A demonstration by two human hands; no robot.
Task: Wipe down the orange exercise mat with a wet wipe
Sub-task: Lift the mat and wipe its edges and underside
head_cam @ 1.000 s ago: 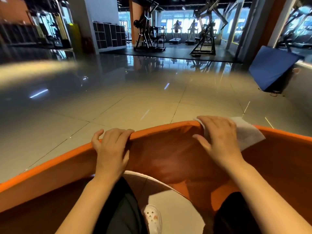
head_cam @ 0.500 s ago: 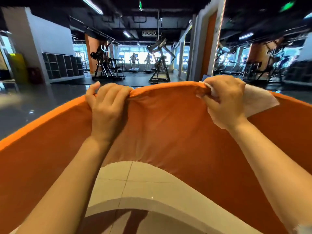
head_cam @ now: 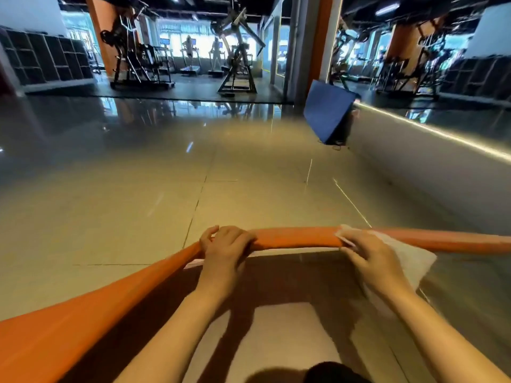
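Orange foam forms the exercise mat [head_cam: 293, 240], which is held off the tiled floor [head_cam: 138, 203] by its far edge, in front of the person. That edge runs left to right across the view, so the long axis visible here is crosswise to both forearms. From the edge, the sheet falls toward the person and sweeps down to the lower left.

The left hand [head_cam: 225, 251] grips the edge with fingers curled over it. The right hand [head_cam: 373, 262] grips the same edge further right, pinching the white wet wipe [head_cam: 409, 258] against the mat; the wipe hangs out beyond the hand on its right side.

Both hands are on the mat. The right is nearer the wipe, so any wiping stroke probably falls to it, along the crosswise axis. The mat must first lie flat, it appears.
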